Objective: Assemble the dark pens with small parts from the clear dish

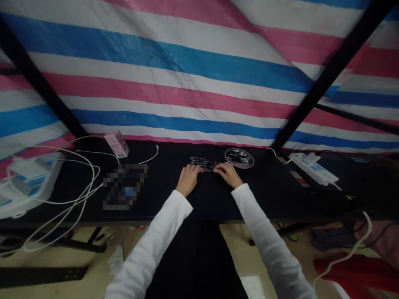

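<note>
Both of my arms, in white sleeves, reach forward over a black table [268,195]. My left hand [188,178] rests palm down with fingers together at the left end of a small dark board [204,163] with pale rows of parts on it. My right hand [229,172] lies at the board's right end, fingers curled onto its edge. Whether either hand grips the board or only touches it is too small to tell. Just beyond my right hand sits a round shiny dish [239,158] with small dark pieces in it.
A small pink carton [116,143] stands at the back left. White cables [75,182] loop across the left side to a white and blue device [28,182]. A white power strip [313,168] lies at the right. A pink, blue and white striped tarp [187,74] hangs behind.
</note>
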### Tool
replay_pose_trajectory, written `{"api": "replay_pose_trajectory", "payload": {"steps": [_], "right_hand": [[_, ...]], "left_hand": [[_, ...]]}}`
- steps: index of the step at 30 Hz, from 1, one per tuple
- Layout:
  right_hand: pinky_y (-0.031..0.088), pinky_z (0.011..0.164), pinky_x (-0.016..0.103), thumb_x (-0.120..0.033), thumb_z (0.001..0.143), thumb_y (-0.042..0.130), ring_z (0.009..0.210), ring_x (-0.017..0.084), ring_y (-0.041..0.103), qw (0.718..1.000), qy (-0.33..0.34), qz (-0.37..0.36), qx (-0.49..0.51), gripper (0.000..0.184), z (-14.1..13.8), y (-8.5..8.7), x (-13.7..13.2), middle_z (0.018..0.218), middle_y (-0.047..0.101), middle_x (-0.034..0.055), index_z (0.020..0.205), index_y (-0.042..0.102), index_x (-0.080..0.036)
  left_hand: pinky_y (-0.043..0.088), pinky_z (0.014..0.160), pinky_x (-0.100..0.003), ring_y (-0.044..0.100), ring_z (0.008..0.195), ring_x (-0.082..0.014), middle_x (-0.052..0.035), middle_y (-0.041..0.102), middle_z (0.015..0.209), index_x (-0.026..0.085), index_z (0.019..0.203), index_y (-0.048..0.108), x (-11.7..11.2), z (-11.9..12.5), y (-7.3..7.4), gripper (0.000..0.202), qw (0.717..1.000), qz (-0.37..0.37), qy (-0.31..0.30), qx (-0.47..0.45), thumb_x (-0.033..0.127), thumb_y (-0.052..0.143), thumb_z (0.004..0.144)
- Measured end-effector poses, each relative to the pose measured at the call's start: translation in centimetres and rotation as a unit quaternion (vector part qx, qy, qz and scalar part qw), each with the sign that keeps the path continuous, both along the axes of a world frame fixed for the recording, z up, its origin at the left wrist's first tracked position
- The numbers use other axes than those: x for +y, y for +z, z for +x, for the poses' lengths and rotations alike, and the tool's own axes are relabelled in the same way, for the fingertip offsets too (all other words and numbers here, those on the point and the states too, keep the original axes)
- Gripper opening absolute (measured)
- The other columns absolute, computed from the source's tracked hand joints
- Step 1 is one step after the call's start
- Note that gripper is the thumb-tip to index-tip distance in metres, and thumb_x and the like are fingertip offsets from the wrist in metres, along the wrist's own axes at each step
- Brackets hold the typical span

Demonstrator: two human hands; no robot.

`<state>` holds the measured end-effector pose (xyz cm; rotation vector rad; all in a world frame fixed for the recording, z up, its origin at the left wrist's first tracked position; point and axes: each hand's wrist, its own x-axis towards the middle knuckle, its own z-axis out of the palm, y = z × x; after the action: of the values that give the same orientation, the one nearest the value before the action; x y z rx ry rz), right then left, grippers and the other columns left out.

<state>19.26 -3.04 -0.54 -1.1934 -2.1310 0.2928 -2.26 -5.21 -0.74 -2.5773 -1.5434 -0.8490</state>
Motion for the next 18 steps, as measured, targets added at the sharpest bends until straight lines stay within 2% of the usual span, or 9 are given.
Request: {"api": "replay_pose_trajectory", "payload": {"steps": [4,9,14,18], "right_hand": [[0.038,0.076,0.032,-0.037,0.079,0.061,0.08,0.019,0.05,0.999,0.006,0.032,0.025,0.021,-0.06,0.19,-0.11,0.086,0.063,0.0035,0.094,0.063,-0.023],[0.039,0.078,0.033,-0.03,0.085,0.052,0.081,0.019,0.049,0.998,0.02,0.055,-0.034,0.024,0.1,0.26,-0.14,0.085,0.06,0.0046,0.106,0.064,-0.026],[0.038,0.08,0.034,-0.041,0.084,0.052,0.085,0.019,0.052,0.998,-0.001,0.037,-0.054,0.029,-0.39,0.41,-0.7,0.09,0.063,0.0045,0.106,0.064,-0.026],[0.037,0.078,0.034,-0.039,0.09,0.04,0.085,0.019,0.053,0.997,-0.017,0.015,-0.069,0.031,-0.77,0.14,-0.66,0.087,0.065,0.0055,0.091,0.066,-0.022]], "left_hand": [[0.032,0.073,-0.033,0.047,0.082,-0.0199,-0.0044,0.062,0.091,0.021,0.087,0.055,0.15,0.01,-0.04,0.027,0.998,-0.054,-0.005,-0.032,0.016,0.029,0.09],[0.032,0.077,-0.033,0.048,0.086,-0.0185,-0.0024,0.063,0.092,0.021,0.085,0.054,0.24,-0.08,0.23,0.029,0.993,-0.102,0.004,-0.051,0.019,0.026,0.091],[0.033,0.077,-0.033,0.048,0.086,-0.0193,-0.0035,0.063,0.093,0.02,0.085,0.055,0.06,-0.11,0.48,0.026,0.994,-0.096,0.02,-0.05,0.018,0.029,0.09],[0.034,0.078,-0.032,0.047,0.085,-0.0194,-0.0039,0.063,0.093,0.019,0.086,0.055,-0.17,0.03,0.56,0.026,0.995,-0.085,0.014,-0.049,0.017,0.029,0.09]]}}
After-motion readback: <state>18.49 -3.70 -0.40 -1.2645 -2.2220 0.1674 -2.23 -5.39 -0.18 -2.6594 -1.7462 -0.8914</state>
